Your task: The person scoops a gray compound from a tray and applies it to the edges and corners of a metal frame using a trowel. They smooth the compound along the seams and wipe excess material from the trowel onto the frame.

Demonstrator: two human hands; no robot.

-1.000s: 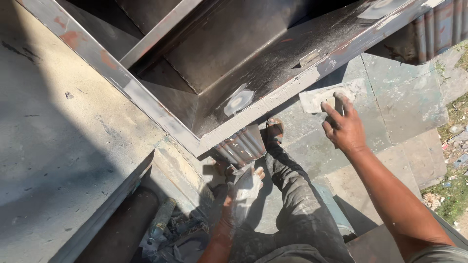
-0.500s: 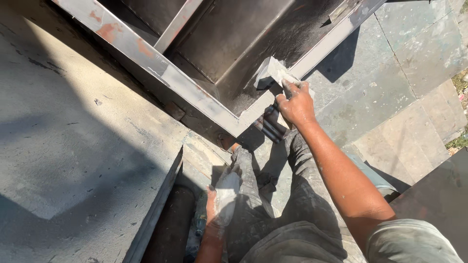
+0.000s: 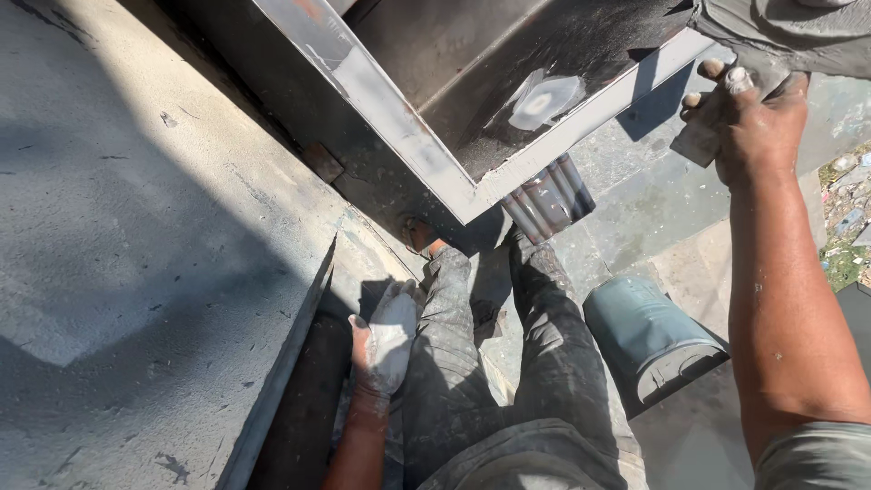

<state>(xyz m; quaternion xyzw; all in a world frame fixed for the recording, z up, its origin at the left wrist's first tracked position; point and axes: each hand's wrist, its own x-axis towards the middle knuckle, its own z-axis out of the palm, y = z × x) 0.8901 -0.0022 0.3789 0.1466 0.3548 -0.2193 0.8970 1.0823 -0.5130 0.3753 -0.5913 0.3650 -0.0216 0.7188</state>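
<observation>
Gripping a flat grey scraper blade [image 3: 703, 136], the right hand [image 3: 748, 118] has its fingers closed round it at two o'clock, just beside the pale edge of the metal frame [image 3: 426, 163]. The left hand [image 3: 386, 340], dusted white, hangs at six o'clock against the dirty trousers [image 3: 535, 363], fingers loosely curled on nothing. A grey bucket [image 3: 649, 340] lies at four o'clock

Right hand [image 3: 748, 113] grips scraper [image 3: 703, 136] (left hand [image 3: 386, 340] hangs).
</observation>
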